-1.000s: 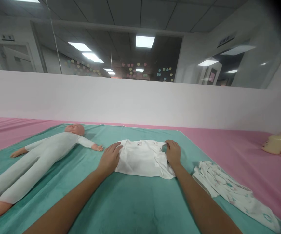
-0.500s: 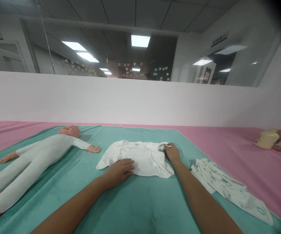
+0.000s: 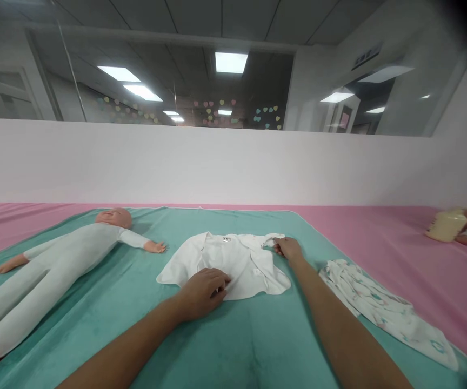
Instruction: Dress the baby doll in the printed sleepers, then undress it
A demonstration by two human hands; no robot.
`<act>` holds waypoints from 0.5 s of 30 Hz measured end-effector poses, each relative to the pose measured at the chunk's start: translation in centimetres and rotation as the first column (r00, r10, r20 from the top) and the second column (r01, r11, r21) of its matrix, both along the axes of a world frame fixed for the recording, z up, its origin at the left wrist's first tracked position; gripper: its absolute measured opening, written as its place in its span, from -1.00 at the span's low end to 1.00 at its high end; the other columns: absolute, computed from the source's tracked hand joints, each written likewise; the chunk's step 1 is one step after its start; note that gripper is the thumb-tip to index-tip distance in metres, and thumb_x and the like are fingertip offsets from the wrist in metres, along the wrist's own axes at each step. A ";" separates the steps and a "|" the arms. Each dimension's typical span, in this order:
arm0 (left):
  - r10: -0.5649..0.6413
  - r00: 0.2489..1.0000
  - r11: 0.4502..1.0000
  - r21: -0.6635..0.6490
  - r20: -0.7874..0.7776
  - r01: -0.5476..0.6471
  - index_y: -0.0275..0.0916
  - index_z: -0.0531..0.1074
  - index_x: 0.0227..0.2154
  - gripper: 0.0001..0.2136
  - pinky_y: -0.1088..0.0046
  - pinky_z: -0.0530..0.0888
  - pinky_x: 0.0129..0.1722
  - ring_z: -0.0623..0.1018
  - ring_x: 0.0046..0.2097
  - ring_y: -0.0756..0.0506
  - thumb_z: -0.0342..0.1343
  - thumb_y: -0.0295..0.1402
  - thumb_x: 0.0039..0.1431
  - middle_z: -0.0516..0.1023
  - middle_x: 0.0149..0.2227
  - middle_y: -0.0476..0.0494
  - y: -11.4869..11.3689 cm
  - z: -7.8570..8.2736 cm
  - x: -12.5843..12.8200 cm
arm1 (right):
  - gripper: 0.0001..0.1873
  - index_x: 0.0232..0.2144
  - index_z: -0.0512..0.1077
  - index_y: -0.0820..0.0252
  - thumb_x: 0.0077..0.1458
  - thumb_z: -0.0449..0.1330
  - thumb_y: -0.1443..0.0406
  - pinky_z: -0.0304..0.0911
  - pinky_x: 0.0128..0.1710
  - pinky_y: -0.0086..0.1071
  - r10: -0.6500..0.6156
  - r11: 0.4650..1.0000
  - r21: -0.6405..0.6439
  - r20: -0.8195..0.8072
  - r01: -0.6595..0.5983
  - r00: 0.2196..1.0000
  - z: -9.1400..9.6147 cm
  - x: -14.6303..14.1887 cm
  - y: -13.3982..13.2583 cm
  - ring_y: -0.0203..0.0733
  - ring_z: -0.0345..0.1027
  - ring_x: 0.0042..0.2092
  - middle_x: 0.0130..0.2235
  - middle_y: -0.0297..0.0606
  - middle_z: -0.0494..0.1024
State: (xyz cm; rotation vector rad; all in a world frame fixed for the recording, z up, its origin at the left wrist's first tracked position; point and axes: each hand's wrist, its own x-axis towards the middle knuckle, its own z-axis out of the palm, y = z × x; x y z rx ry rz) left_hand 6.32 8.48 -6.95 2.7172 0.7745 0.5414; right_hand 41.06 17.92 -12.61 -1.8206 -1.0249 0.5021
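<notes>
A small white baby shirt [image 3: 239,265] lies spread on the green blanket, its printed neck label at the far edge. My left hand [image 3: 204,289] rests on the near part of the shirt, its fingers curled together onto the cloth. At the shirt's upper right corner, my right hand [image 3: 289,248] pinches the edge of the fabric, where a bit of patterned lining shows. Left of the shirt, a baby doll [image 3: 75,251] in a white bodysuit lies on its back, one hand close to the shirt's left side.
Crumpled patterned baby clothing [image 3: 387,308] lies to the right of my right forearm. The green blanket [image 3: 233,346] covers a pink surface [image 3: 379,227]. At the far right, a yellowish object [image 3: 446,224] lies by another doll's arm. A white wall [image 3: 217,162] with windows stands behind.
My left hand has shifted slightly right and nearer, its fingers now more curled, and the shirt's near hem has come a little toward me. My right hand keeps its pinch on the corner.
</notes>
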 end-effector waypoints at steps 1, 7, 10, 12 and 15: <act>0.006 1.000 1.000 0.010 -0.003 -0.006 -0.21 0.36 -0.43 -0.83 0.37 0.30 -0.04 0.41 -0.06 -0.08 -0.09 -0.34 0.20 0.47 -0.10 -0.04 0.2 -0.1 0.0 | -0.77 -0.47 0.38 0.21 -0.10 0.09 0.16 0.23 -0.51 -0.44 -0.040 0.999 0.018 0.006 0.040 0.999 -0.1 0.0 0.0 -0.26 0.36 -0.52 -0.50 -0.23 0.51; 0.059 0.998 0.997 0.052 0.002 -0.059 -0.19 0.41 -0.32 -0.75 0.41 0.33 -0.18 0.43 -0.19 -0.06 -0.19 -0.30 0.26 0.49 -0.23 -0.05 1.2 -0.7 -0.4 | -0.50 -0.08 0.24 0.26 -0.10 0.11 0.18 0.25 -0.46 -0.37 -0.160 0.983 0.085 -0.051 0.164 0.986 -0.2 1.1 -0.1 -0.24 0.35 -0.52 -0.40 -0.17 0.52; 0.053 0.999 0.997 0.062 -0.007 -0.052 -0.19 0.40 -0.36 -0.74 0.42 0.32 -0.19 0.42 -0.20 -0.06 -0.19 -0.29 0.26 0.48 -0.24 -0.05 1.3 -0.7 -0.4 | -0.47 -0.11 0.27 0.30 -0.12 0.14 0.11 0.23 -0.50 -0.37 -0.091 0.990 0.096 -0.103 0.101 0.990 -0.2 1.6 -0.2 -0.21 0.33 -0.56 -0.58 -0.29 0.47; 0.050 0.999 0.997 0.066 -0.008 -0.050 -0.19 0.40 -0.36 -0.72 0.41 0.32 -0.19 0.42 -0.21 -0.06 -0.20 -0.28 0.27 0.48 -0.25 -0.06 1.2 -0.6 -0.2 | -0.53 -0.24 0.35 0.28 -0.16 0.17 0.07 0.20 -0.55 -0.39 -0.022 0.992 0.120 -0.121 0.037 0.992 -0.1 1.6 -0.3 -0.24 0.28 -0.60 -0.66 -0.36 0.40; 0.056 0.998 0.997 0.053 -0.005 -0.055 -0.19 0.40 -0.35 -0.71 0.43 0.33 -0.18 0.41 -0.20 -0.06 -0.21 -0.27 0.27 0.48 -0.24 -0.06 1.1 -0.4 -0.1 | -0.64 -0.44 0.38 0.24 -0.22 0.22 0.08 0.13 -0.62 -0.43 0.056 0.984 0.175 -0.153 -0.029 0.987 0.1 1.4 -0.5 -0.31 0.19 -0.64 -0.70 -0.40 0.34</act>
